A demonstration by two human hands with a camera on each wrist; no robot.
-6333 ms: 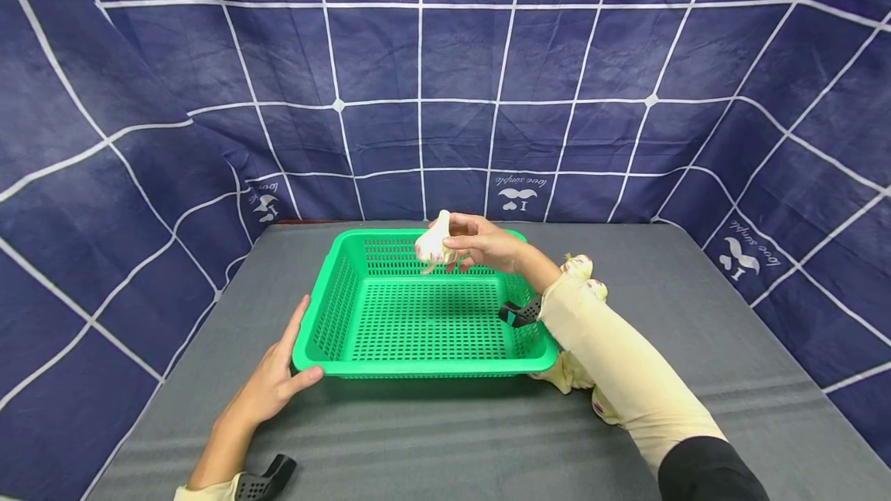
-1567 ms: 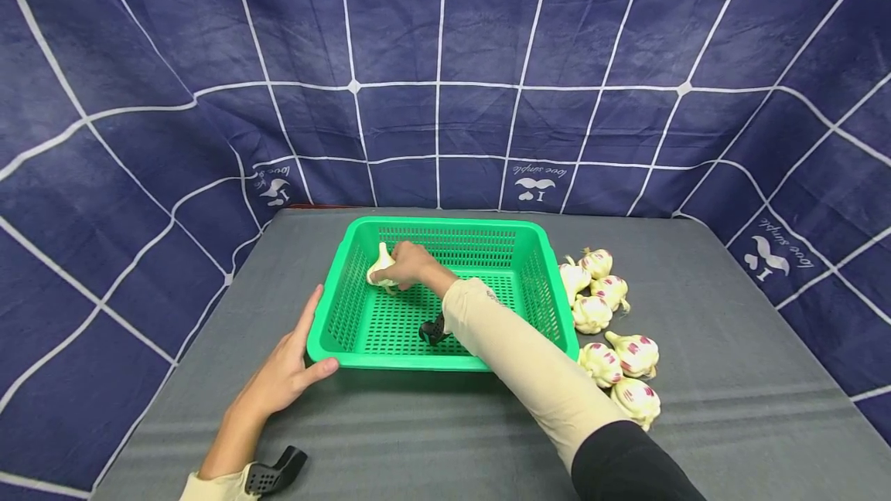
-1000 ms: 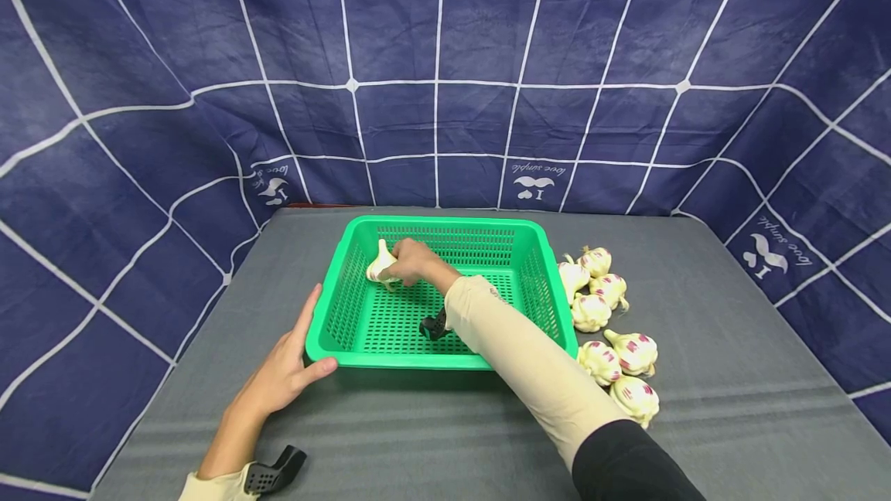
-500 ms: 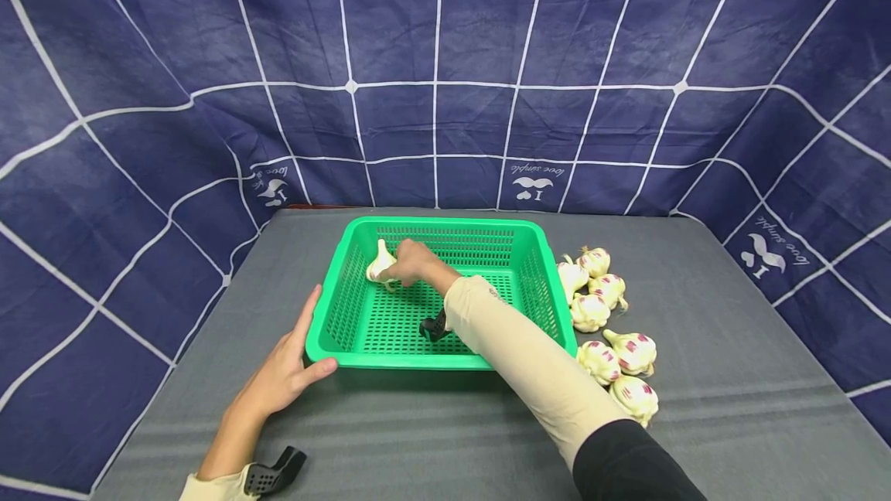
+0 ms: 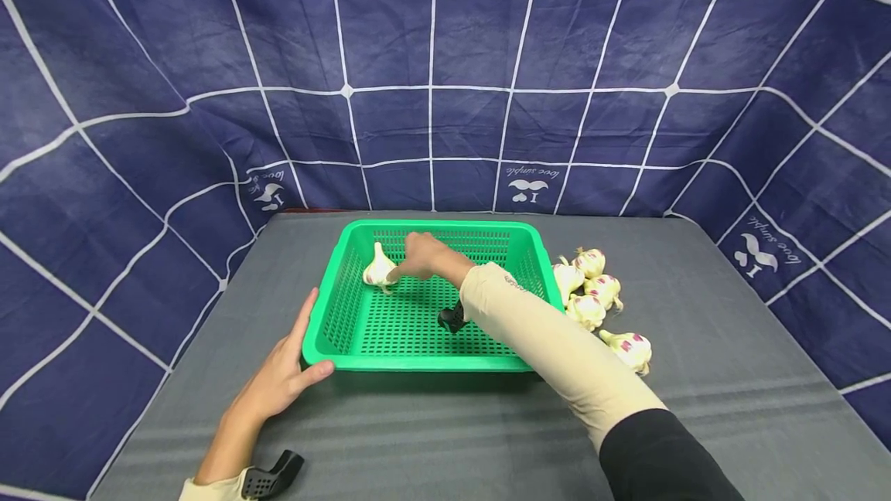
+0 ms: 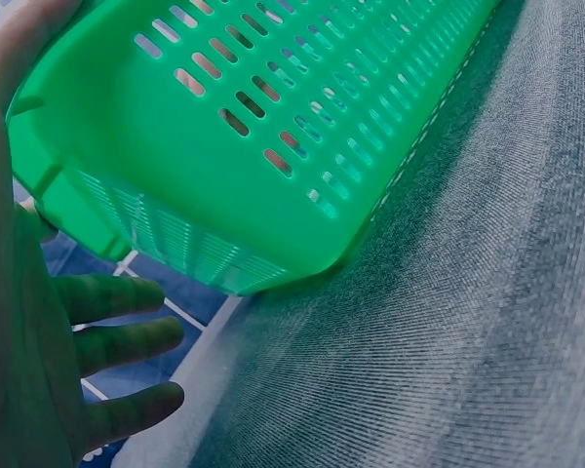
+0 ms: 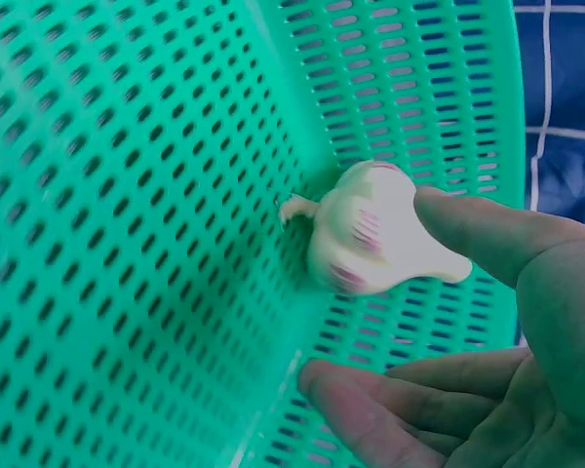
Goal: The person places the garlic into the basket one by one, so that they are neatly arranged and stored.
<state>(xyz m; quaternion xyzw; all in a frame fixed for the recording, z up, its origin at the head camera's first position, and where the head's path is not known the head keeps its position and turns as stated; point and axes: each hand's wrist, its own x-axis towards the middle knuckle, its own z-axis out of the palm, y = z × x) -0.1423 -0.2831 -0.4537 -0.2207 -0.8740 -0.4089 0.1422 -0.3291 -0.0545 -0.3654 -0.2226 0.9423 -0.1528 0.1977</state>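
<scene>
In the head view a green plastic basket (image 5: 418,362) stands on the grey cloth, with one garlic bulb (image 5: 379,269) inside at its left end. My right hand (image 5: 426,256) is in the basket, just right of that bulb. The right wrist view shows its thumb and fingers spread apart around the garlic bulb (image 7: 370,229), not gripping it; the thumb tip overlaps the bulb, and I cannot tell if it touches. My left hand (image 5: 278,377) rests at the basket's front left corner, thumb on the front side. Its fingers (image 6: 127,341) are straight in the left wrist view.
Several more garlic bulbs (image 5: 602,291) lie on the grey table cloth (image 5: 696,315) right of the basket. My right sleeve (image 5: 557,346) crosses the basket's front right corner and hides part of them. A blue gridded curtain (image 5: 473,122) hangs behind.
The right hand earlier carried the garlic bulb over the basket and lowered it at the left end. Now it has let go and shifted slightly right. The left hand stays at the corner.
</scene>
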